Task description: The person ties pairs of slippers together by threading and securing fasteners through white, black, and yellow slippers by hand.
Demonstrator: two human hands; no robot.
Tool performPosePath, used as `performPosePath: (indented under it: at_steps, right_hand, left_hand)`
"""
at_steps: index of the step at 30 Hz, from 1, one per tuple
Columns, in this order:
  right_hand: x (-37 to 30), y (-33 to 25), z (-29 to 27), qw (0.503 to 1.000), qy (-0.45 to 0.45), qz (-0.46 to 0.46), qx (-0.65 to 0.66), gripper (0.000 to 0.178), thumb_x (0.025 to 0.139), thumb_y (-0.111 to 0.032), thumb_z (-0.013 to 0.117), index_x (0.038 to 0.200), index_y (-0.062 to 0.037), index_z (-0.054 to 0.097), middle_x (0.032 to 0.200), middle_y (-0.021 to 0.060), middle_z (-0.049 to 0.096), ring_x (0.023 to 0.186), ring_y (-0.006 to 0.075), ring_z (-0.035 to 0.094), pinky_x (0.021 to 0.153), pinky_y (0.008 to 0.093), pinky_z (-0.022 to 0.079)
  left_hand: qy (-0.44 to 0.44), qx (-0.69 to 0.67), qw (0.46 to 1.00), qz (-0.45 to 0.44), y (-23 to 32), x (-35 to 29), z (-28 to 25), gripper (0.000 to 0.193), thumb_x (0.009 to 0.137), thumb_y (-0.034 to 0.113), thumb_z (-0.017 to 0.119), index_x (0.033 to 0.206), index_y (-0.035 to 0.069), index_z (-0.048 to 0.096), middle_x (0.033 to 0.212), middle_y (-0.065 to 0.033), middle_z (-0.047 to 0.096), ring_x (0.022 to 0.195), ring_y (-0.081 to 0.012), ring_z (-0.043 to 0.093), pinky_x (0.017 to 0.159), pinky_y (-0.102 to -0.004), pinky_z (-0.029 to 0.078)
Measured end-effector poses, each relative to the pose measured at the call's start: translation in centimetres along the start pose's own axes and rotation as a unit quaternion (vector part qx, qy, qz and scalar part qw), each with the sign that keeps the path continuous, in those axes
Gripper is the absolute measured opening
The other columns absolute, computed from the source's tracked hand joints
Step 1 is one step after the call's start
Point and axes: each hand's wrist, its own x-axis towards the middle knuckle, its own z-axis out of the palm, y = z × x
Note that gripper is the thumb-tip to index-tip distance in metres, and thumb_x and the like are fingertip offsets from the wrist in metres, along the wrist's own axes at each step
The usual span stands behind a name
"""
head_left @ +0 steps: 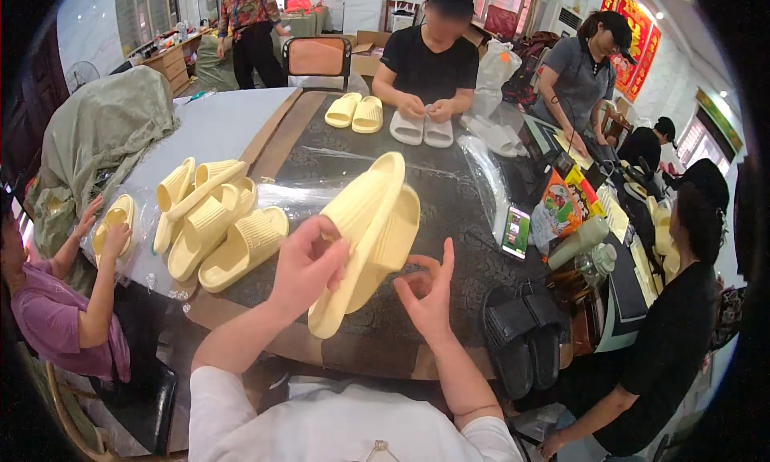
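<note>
Over the table, my left hand (309, 261) grips a pair of pale yellow slide slippers (370, 213). The two slippers are tilted upright and lie close together, one partly behind the other. To their right is my right hand (433, 297), its fingers spread and curved with nothing in them. It is close to the slippers, but I cannot tell whether a fingertip touches them. A pile of yellow slippers (249, 245) lies just left of my left hand. Further right, a pair of black slippers (525, 334) sits at the table edge.
A dark-topped table (321, 169) carries another yellow pair (353, 113) at the far side. Across it, a person handles whitish slippers (423, 130). At left, a co-worker touches yellow slippers (116, 221). A phone (516, 231), bottles (579, 241) and a colourful packet (565, 201) stand at right.
</note>
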Motion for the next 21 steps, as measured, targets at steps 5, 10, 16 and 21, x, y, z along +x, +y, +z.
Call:
performPosePath:
  at_steps: [5, 10, 16, 21]
  right_hand:
    - [1.1, 2.3, 0.6, 0.997, -0.030, 0.014, -0.073, 0.111, 0.076, -0.003, 0.076, 0.151, -0.0093, -0.004, 0.117, 0.0141, 0.052, 0.085, 0.0155, 0.061, 0.068, 0.0251, 0.052]
    - [2.0, 3.1, -0.7, 0.993, -0.030, 0.056, -0.096, 0.088, 0.082, -0.007, 0.070, 0.151, -0.0059, 0.015, 0.110, 0.0124, 0.057, 0.071, 0.0088, 0.056, 0.061, 0.0222, 0.047]
    - [-0.1, 0.9, -5.4, 0.947, -0.091, 0.134, -0.277, 0.071, 0.078, -0.026, 0.072, 0.138, -0.0024, 0.042, 0.101, 0.0150, 0.060, 0.067, 0.0183, 0.060, 0.065, 0.0313, 0.051]
    - [-0.7, 0.6, -6.1, 0.941, -0.109, 0.131, -0.293, 0.066, 0.075, -0.024, 0.076, 0.132, -0.0023, 0.049, 0.086, 0.0101, 0.063, 0.064, 0.0162, 0.063, 0.061, 0.0304, 0.051]
  left_hand:
    - [-0.020, -0.026, 0.999, -0.038, -3.4, 0.2, 0.1, 0.010, 0.091, 0.009, 0.060, 0.088, 0.005, 0.051, 0.059, 0.0006, 0.054, 0.049, -0.0045, 0.051, 0.044, -0.0202, 0.041]
    - [0.031, 0.014, 0.999, -0.004, -5.0, 1.1, -0.5, 0.010, 0.089, 0.006, 0.062, 0.088, 0.003, 0.052, 0.070, -0.0024, 0.055, 0.053, -0.0060, 0.055, 0.044, -0.0209, 0.045]
    - [0.057, 0.225, 0.973, 0.005, -8.9, 0.0, -1.3, 0.012, 0.085, 0.005, 0.065, 0.090, -0.003, 0.058, 0.083, -0.0084, 0.058, 0.055, -0.0095, 0.059, 0.045, -0.0229, 0.048]
    - [-0.078, 0.257, 0.958, -0.105, -12.4, -2.6, 0.7, 0.023, 0.086, 0.010, 0.067, 0.101, -0.007, 0.061, 0.081, -0.0110, 0.065, 0.061, -0.0139, 0.063, 0.051, -0.0269, 0.052]
